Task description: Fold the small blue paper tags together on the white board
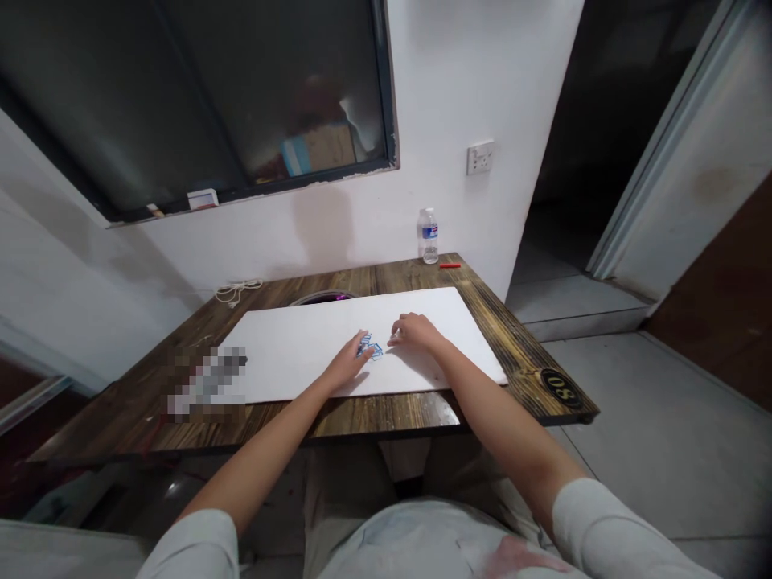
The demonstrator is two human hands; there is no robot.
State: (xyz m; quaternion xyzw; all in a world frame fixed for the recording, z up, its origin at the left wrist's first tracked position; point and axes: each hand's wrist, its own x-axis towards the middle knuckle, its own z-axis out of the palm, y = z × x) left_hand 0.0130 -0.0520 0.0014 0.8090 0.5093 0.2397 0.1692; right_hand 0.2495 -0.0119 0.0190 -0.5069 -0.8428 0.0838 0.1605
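A small cluster of blue paper clips lies on a white board that covers the middle of a dark wooden table. My left hand rests flat on the board with its fingers stretched toward the clips, touching their left side. My right hand sits just right of the clips, knuckles up and fingers curled down onto the board. What its fingertips hold, if anything, is hidden.
A plastic water bottle and a red pen stand at the table's far right corner. A white cable lies at the far left. A blurred patch covers the board's left end. A round "08" tag marks the near right corner.
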